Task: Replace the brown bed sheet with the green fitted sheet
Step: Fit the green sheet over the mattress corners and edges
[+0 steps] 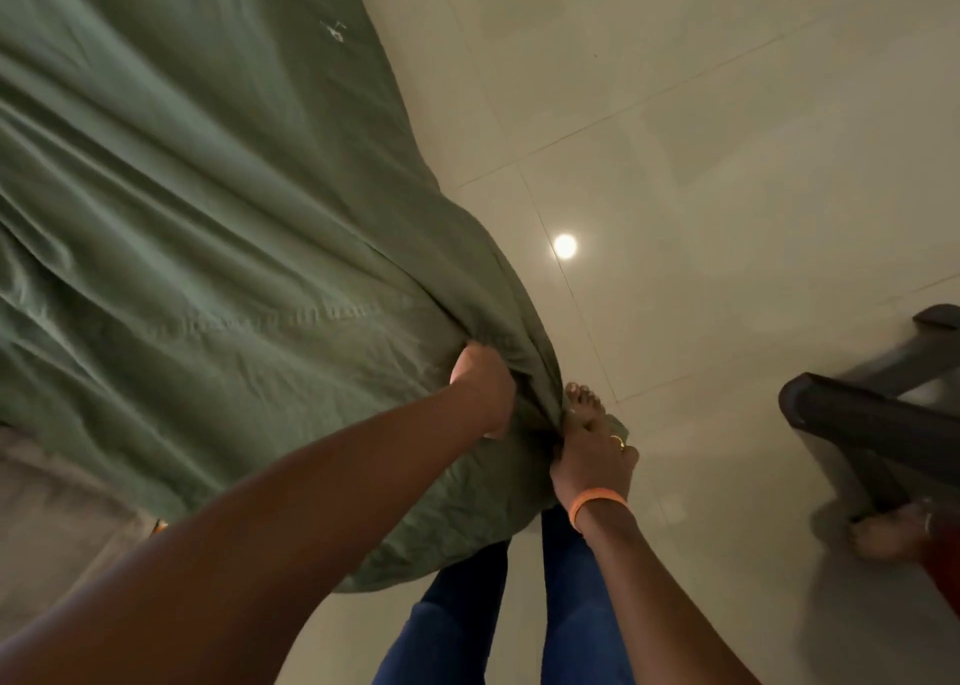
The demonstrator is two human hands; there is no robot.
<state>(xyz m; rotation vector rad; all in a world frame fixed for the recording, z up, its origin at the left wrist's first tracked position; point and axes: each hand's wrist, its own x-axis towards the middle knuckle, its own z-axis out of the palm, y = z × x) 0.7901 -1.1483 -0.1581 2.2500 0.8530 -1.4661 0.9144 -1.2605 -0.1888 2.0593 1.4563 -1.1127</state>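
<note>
The green fitted sheet is spread over the bed, filling the left half of the view, with folds running toward its near corner. My left hand grips a bunch of the sheet at that corner, fingers buried in the cloth. My right hand, with an orange wristband and a ring, pinches the sheet's hanging edge just to the right, above my bare foot. No brown sheet is in view.
A grey mattress or cover edge shows at the lower left under the sheet. Pale floor tiles stretch to the right with a lamp's reflection. A dark chair stands at the right edge, another person's foot beside it.
</note>
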